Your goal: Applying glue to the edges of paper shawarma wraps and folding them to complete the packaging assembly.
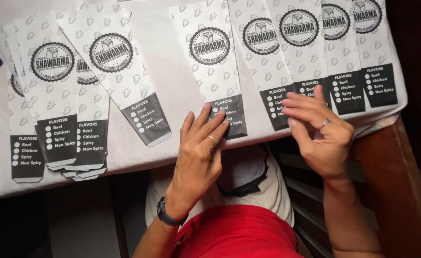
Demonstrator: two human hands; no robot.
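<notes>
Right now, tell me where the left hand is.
In the head view, the left hand rests fingertips-down on the middle paper sleeve's dark end, left of the right hand.

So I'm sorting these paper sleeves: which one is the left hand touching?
The left hand rests its fingertips on the dark bottom end of the middle sleeve, the one lying alone; the right hand touches the overlapping row of sleeves beside it.

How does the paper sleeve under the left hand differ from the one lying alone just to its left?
The sleeve under the left hand lies nearly straight up the table; the lone sleeve is tilted, its dark end pointing lower right. The left hand covers part of the first one's dark end with its fingertips; the lone one is untouched and fully visible. Both are white, patterned, with a round black emblem and a dark checklist end.
</notes>
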